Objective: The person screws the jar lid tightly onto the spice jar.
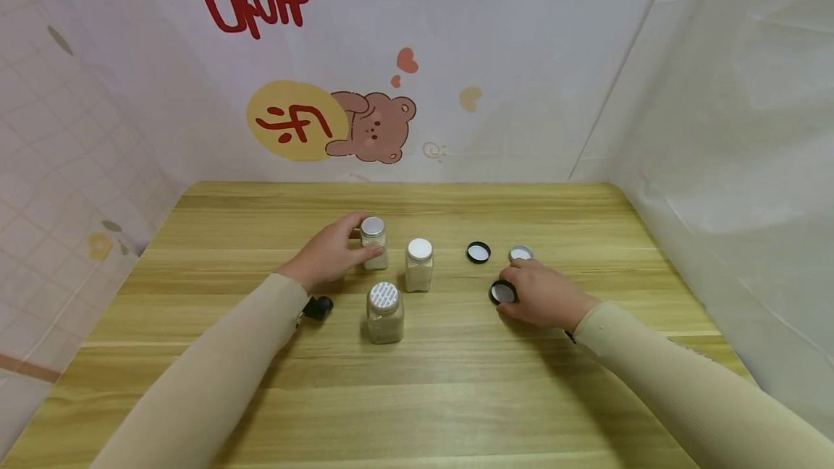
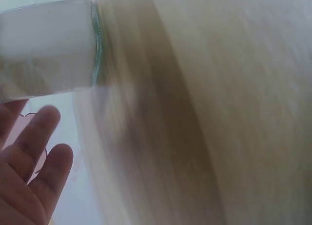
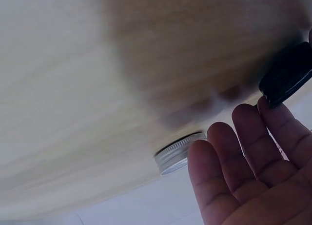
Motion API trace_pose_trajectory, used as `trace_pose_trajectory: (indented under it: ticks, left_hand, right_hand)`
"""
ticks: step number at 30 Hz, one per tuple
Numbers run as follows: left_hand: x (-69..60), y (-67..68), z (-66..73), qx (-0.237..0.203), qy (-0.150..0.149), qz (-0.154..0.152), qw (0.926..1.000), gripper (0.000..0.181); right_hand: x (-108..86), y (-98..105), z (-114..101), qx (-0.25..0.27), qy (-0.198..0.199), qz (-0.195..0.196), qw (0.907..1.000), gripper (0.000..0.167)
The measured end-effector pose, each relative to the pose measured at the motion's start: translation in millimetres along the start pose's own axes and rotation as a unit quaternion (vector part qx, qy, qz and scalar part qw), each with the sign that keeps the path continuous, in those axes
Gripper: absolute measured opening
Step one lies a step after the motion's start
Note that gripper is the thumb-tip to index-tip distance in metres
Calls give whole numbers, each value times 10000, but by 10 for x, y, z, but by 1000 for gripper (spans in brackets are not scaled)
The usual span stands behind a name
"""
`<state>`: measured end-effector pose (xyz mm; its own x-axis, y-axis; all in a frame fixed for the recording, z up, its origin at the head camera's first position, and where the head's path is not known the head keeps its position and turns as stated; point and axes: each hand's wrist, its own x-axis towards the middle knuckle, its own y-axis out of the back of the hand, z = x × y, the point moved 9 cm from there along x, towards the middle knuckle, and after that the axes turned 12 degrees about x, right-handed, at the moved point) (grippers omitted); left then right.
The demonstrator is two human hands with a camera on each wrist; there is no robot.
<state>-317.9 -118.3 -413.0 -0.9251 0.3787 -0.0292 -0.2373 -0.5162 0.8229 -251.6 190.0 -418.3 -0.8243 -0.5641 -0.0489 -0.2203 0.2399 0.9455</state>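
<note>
Holding jar (image 1: 374, 235) before red "乐" (image 1: 296, 123)

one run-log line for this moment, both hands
left hand: holds rear jar | right hand: grips nearer black lid | on table: middle jar, front jar, farther black lid, silver lid

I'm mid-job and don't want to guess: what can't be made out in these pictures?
Left wrist view: the top of the held jar in the left hand, cut off by the left edge.
Right wrist view: part of the black lid in the right hand, cut off by the right edge.
Head view: the silver lid's near rim, hidden by the right hand.
</note>
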Motion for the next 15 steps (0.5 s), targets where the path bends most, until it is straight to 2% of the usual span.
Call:
trace_pose_trajectory:
  ticks: [7,11,15]
  left_hand:
    - [19,-32,0,-142,12,-66,9999,55]
    - [29,-35,3,-198,67,-124,9997,55]
    - [50,-48,-11,-253,115,-175,9995,55]
  right_hand:
    - [69,104,-41,137,41,222,9997,22]
    - [130,196,-92,227,95,414,9988,22]
    - [229,262,-150,254,108,420,9987,23]
